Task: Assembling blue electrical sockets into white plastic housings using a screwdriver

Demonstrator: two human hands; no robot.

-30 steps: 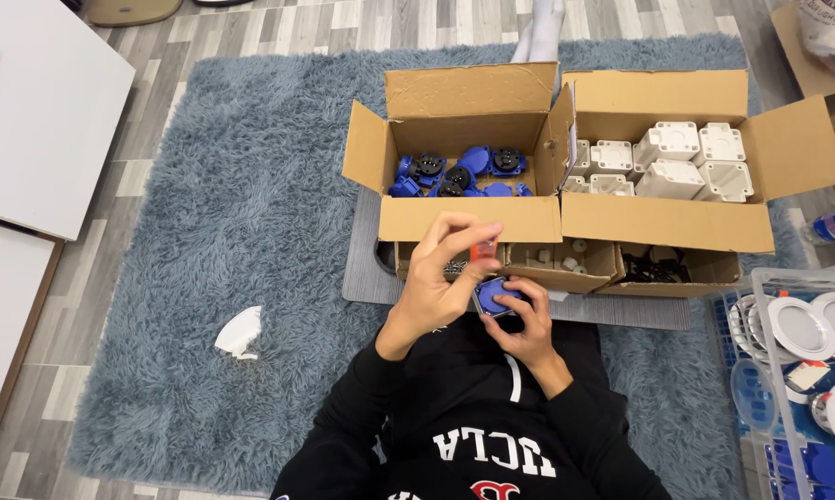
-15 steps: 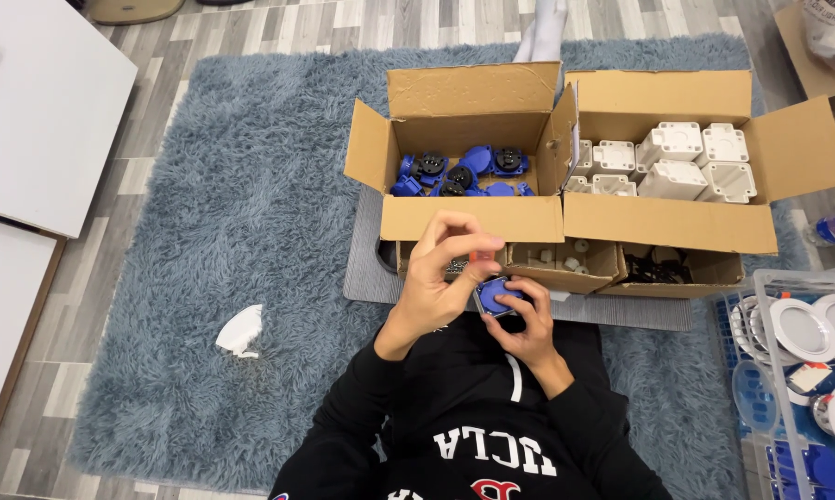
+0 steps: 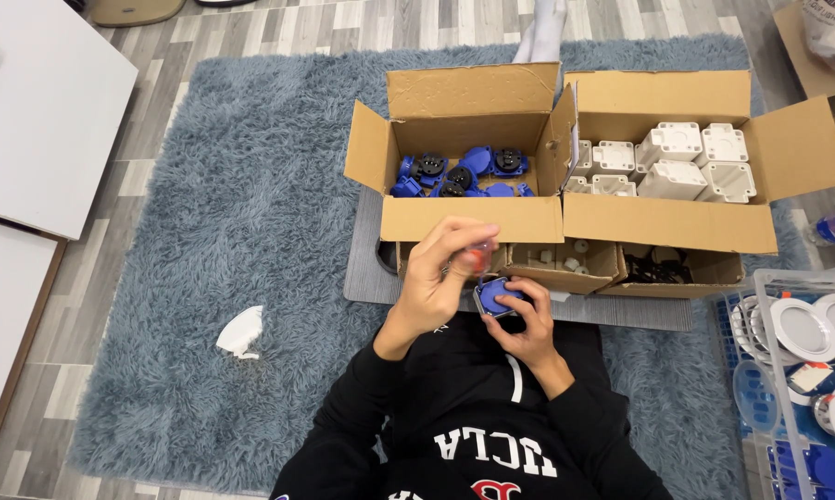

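Right hand (image 3: 528, 324) cups blue socket (image 3: 498, 296); left hand (image 3: 440, 278) pinches red-handled tool (image 3: 476, 256) onto it. Keep socket steady, tool square, light pressure.

shaggy rug (image 3: 204, 231), matt cardboard box (image 3: 473, 218)

A home room used as a makeshift workshop: wood-look floor, a shaggy blue rug (image 3: 186, 231), white furniture (image 3: 37, 111) at left, and cardboard boxes (image 3: 565, 167) of parts far centre.
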